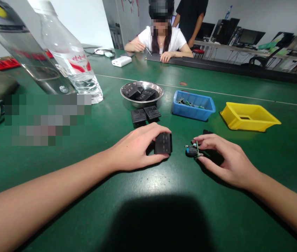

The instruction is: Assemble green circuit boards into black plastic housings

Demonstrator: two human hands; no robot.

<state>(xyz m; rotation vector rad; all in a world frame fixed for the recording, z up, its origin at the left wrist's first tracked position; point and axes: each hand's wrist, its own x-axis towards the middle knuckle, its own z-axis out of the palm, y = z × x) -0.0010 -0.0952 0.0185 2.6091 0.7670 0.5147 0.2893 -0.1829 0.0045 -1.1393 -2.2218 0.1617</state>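
My left hand (138,147) grips a black plastic case (163,143) with pale markings on its face, thumb on the near edge and fingers on the far edge. To its right, my right hand (227,157) pinches a small green circuit board (197,149) stood on edge. A dark cylindrical component with a blue end (190,151) sticks out of the board toward the left. The board and the case are apart. Beyond my left hand lie two black plastic parts (139,116) side by side. A dark object behind my right fingers is mostly hidden.
A steel bowl (159,97) holds several black cases. Right of it stand a blue bin (193,111) with circuit boards and a yellow bin (250,122). Two bottles, one a labelled water bottle (78,66), stand left. A white power bank (121,61) lies farther back; a person sits opposite.
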